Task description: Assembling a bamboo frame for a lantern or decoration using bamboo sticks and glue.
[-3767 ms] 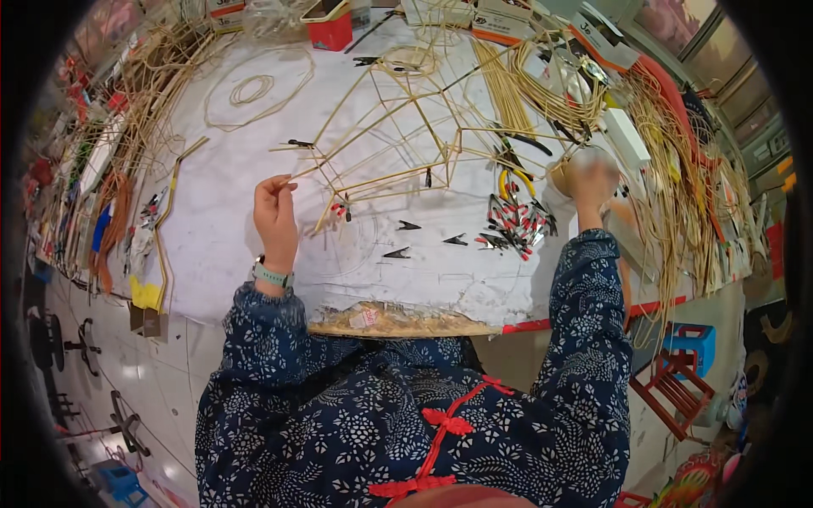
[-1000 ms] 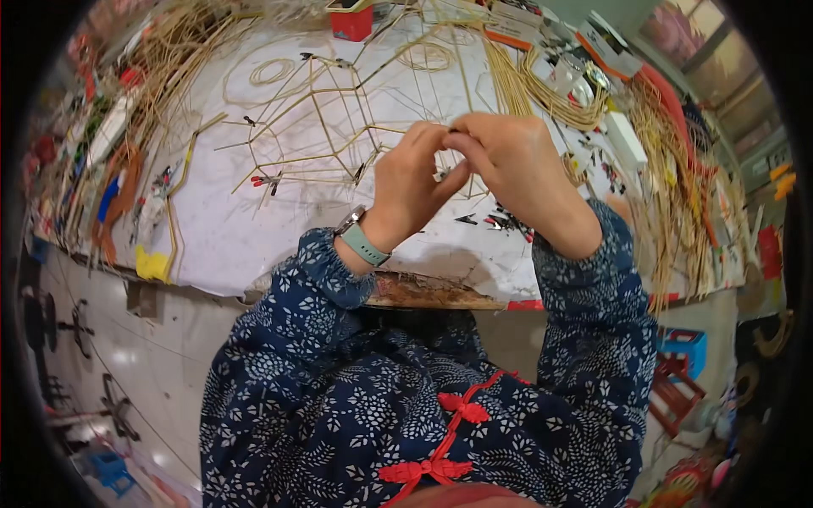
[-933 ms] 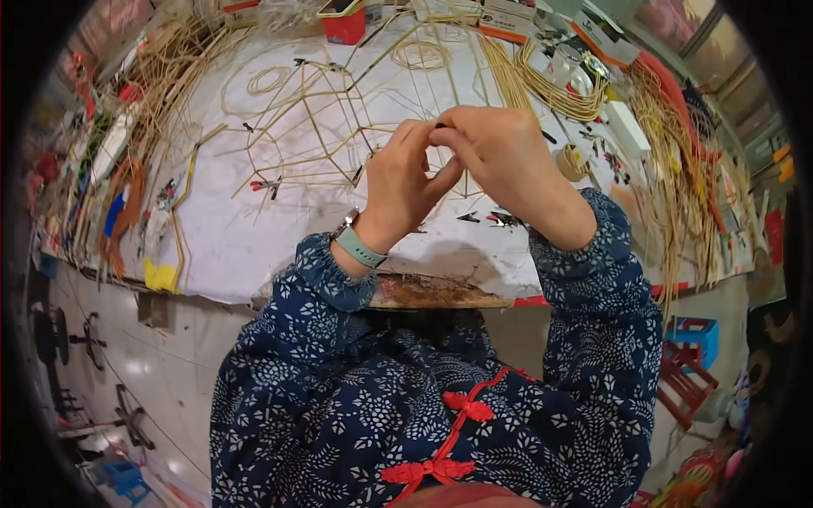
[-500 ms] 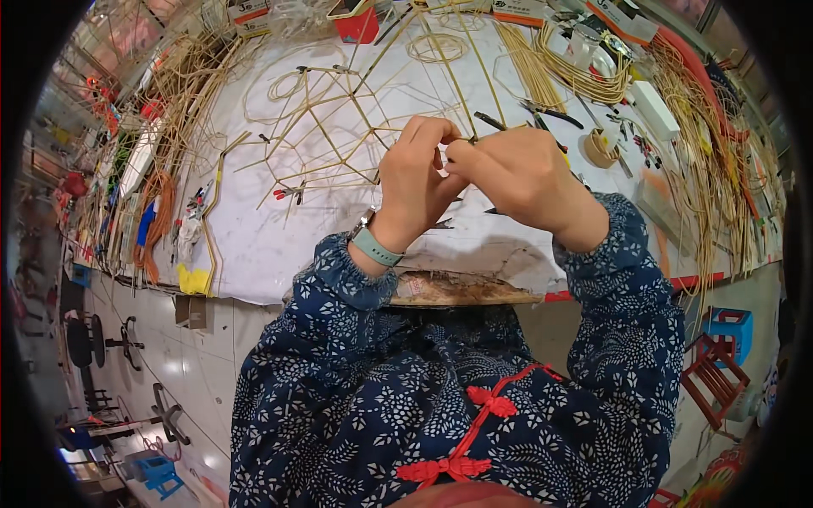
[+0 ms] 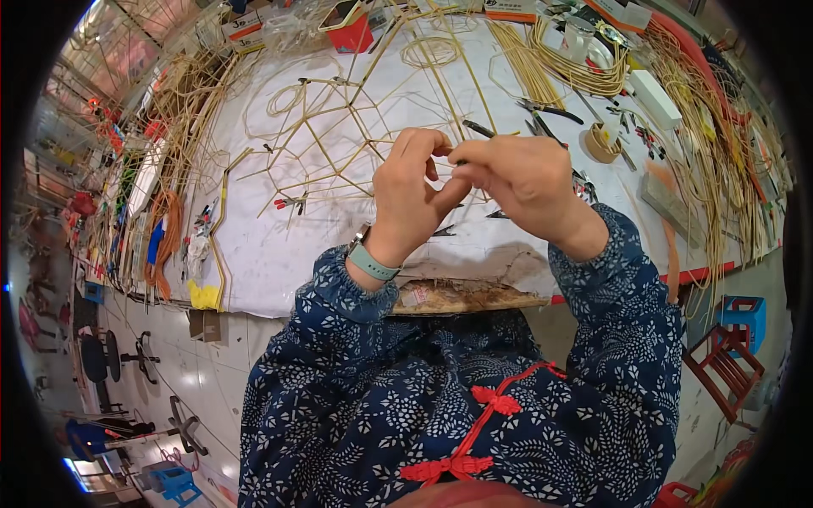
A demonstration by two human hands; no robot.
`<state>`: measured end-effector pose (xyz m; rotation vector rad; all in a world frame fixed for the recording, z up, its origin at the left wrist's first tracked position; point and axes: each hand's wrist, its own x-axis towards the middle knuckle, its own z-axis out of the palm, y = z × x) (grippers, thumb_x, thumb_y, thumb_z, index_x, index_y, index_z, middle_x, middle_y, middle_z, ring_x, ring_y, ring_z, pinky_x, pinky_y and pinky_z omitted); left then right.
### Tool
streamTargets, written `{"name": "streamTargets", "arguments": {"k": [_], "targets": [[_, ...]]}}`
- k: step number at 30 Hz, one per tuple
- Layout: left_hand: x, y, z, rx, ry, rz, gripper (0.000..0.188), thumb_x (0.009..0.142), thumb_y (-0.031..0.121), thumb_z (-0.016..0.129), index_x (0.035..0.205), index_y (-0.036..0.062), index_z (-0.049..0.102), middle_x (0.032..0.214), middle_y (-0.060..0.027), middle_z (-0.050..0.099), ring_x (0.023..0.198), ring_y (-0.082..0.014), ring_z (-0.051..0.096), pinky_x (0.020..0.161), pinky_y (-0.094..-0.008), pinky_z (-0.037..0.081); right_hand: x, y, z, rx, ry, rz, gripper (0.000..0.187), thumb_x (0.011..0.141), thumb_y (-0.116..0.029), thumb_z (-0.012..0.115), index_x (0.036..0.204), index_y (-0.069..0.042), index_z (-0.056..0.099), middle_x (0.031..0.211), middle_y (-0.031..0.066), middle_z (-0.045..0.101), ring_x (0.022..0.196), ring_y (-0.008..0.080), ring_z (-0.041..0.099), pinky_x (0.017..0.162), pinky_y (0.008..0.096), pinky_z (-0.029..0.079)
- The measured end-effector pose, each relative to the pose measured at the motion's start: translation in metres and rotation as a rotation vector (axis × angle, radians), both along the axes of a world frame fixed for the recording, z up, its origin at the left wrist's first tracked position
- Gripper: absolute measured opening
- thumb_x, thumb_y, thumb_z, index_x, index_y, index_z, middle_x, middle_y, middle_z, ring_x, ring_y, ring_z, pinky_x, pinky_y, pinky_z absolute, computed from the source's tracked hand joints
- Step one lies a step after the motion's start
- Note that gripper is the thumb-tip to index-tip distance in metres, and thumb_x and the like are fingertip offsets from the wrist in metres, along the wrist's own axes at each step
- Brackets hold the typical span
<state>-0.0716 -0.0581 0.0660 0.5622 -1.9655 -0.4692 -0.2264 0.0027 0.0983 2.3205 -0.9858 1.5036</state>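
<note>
Two hands at work over the worktop [image 5: 262, 262], and what a web lay before them: an open frame [image 5: 339, 173] of thin, straw-coloured cane strips, many-sided, its angled cells meeting at knuckled joints, some strips darker than others! It sat on the white covering, most of it showing to the left of the hands, with longer strips running toward the far side. A red-tipped spring clip [image 5: 290, 204] gripped its near left corner.

Up close, the left hand [image 5: 408, 182] curled its fingers toward the thumb, and the right hand [image 5: 525, 173] faced it, thumb and forefinger drawn together, a dark speck at the tips. Whether either had closed on anything, I couldn't tell; it was too small. Those same hands covered the frame's right-hand part, right where the eye wanted to go!

Around them, a crowded field: black clips [image 5: 443, 230] just in front, black-handled pliers [image 5: 555, 111] beyond the right hand, a tan ring-shaped roll [image 5: 601, 146] beside it. Farther off came a bundle of straight canes [image 5: 523, 66], a looped cane hank [image 5: 584, 80] and a red tub [image 5: 349, 35]. Tangled strips [image 5: 190, 114] heaped up the left flank, and a grey block [image 5: 671, 209] held the right.
</note>
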Motion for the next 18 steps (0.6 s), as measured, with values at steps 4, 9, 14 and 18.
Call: {"name": "streamTargets", "arguments": {"k": [4,9,14,18], "targets": [[-0.003,-0.005,0.0,0.024,0.011,0.022,0.025,0.072,0.014,0.074,0.088,0.0042,0.058,0.084,-0.0077,0.057,0.059,-0.0174,0.053,0.052,-0.0299,0.044,-0.005,0.003,0.01,-0.128,0.336,-0.006,0.034,0.063,-0.004,0.066,0.097,0.0,0.064,0.066,0.0036,0.055,0.055,0.0197,0.058,0.047,0.0296,0.044],[-0.01,-0.006,-0.005,0.087,0.004,0.073,0.023,0.074,0.016,0.074,0.088,0.0042,0.06,0.083,-0.0078,0.058,0.056,-0.0157,0.051,0.051,-0.0283,0.043,0.001,0.022,0.014,-0.126,0.323,0.095,0.034,0.065,-0.004,0.065,0.099,0.001,0.064,0.065,0.0034,0.054,0.054,0.0198,0.057,0.046,0.0304,0.043],[-0.003,-0.001,0.011,0.162,0.009,0.057,0.022,0.077,0.016,0.073,0.09,0.003,0.062,0.084,-0.0067,0.059,0.054,-0.0115,0.05,0.051,-0.0257,0.043,-0.001,0.047,-0.004,0.289,0.475,0.087,0.028,0.069,-0.006,0.063,0.096,0.001,0.061,0.066,0.0082,0.058,0.057,0.0228,0.06,0.048,0.0336,0.046],[-0.002,-0.001,0.015,0.409,0.123,-0.143,0.02,0.08,0.016,0.071,0.091,0.001,0.064,0.084,-0.0045,0.06,0.055,-0.0071,0.049,0.053,-0.0228,0.042,-0.031,0.051,-0.072,0.634,0.612,-0.335,0.021,0.076,-0.007,0.064,0.095,-0.002,0.057,0.069,0.0126,0.061,0.062,0.0277,0.063,0.052,0.0374,0.049]]}}
